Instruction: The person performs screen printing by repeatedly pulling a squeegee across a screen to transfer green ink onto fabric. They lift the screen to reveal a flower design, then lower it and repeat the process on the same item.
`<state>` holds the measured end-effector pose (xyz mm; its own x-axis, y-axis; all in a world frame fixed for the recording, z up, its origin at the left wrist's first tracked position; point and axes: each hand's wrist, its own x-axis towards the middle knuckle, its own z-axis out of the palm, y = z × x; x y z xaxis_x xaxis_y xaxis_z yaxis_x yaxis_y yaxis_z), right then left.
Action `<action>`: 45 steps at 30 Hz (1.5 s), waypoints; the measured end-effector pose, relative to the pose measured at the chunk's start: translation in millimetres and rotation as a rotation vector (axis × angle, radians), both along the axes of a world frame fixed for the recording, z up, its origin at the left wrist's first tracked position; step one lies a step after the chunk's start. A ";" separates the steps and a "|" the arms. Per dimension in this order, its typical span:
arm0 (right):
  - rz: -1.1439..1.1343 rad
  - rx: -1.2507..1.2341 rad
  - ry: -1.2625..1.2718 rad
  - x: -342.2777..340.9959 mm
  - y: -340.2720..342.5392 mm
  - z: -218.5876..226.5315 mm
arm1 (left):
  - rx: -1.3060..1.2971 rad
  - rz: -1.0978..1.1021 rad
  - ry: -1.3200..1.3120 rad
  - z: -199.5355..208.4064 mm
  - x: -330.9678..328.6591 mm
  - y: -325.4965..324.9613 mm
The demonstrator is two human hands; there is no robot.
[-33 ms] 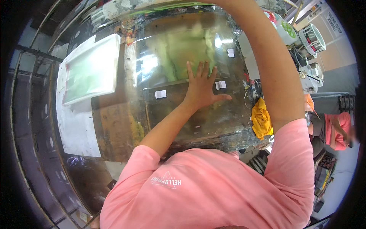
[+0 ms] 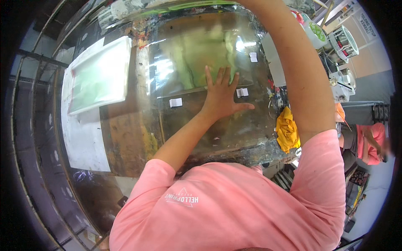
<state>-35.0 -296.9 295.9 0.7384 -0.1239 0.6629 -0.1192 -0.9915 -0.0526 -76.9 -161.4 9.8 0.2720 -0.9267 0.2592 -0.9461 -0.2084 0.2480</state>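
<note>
My left hand lies flat with its fingers spread, the fingertips on the near edge of a clear, glossy plastic sheet. Its palm rests on the dark, stained work board, and nothing is in its grip. Small white folded tabs sit around the sheet: one tab left of the hand, another tab by its thumb, and a third tab farther right. My right arm stretches away to the far edge; the right hand is beyond the top of the picture.
At left, a stack of clear plastic sheets lies on white paper. A crumpled yellow cloth is at the board's right edge. White tubs stand at far right. Another person is behind, at right. A metal rack borders the left.
</note>
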 end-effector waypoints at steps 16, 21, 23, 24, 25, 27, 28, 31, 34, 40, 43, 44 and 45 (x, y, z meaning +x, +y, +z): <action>-0.013 -0.031 -0.076 9.3 -2.7 -0.2 | -0.144 -0.087 0.006 -13.3 4.1 -8.4; -0.042 0.029 -0.027 3.3 1.9 2.1 | -0.121 -0.078 0.027 -16.1 3.4 -6.9; -0.023 0.016 -0.033 6.5 -2.9 -1.1 | -0.121 -0.077 0.041 -17.4 3.1 -6.8; -0.015 0.011 -0.036 7.4 -4.4 -2.0 | -0.116 -0.078 0.047 -16.7 3.2 -6.9; -0.018 0.016 -0.024 7.3 -4.3 -1.6 | -0.111 -0.080 0.054 -15.8 3.4 -6.8; -0.027 0.027 0.000 7.2 -3.4 0.7 | -0.104 -0.087 0.027 -14.5 3.5 -6.0; -0.044 0.027 0.024 6.9 -2.6 2.3 | -0.100 -0.091 0.014 -14.1 3.6 -6.0; -0.069 0.030 0.058 7.2 -1.5 3.9 | -0.090 -0.097 0.002 -15.0 4.1 -6.1; -0.042 0.066 0.036 6.8 3.5 2.4 | -0.105 -0.086 0.038 -15.3 4.7 -2.1; -0.087 0.017 -0.005 3.0 0.6 2.0 | -0.108 -0.136 0.060 -17.2 1.5 -6.4; -0.099 0.029 0.014 -8.3 10.4 8.3 | -0.298 -0.140 -0.034 -16.2 -1.3 -4.6; -0.089 0.045 0.030 -6.6 13.5 8.5 | -0.358 -0.084 0.015 -8.0 4.5 0.0; -0.060 0.087 0.029 -0.3 14.1 5.0 | -0.420 -0.030 0.063 -0.7 13.3 8.1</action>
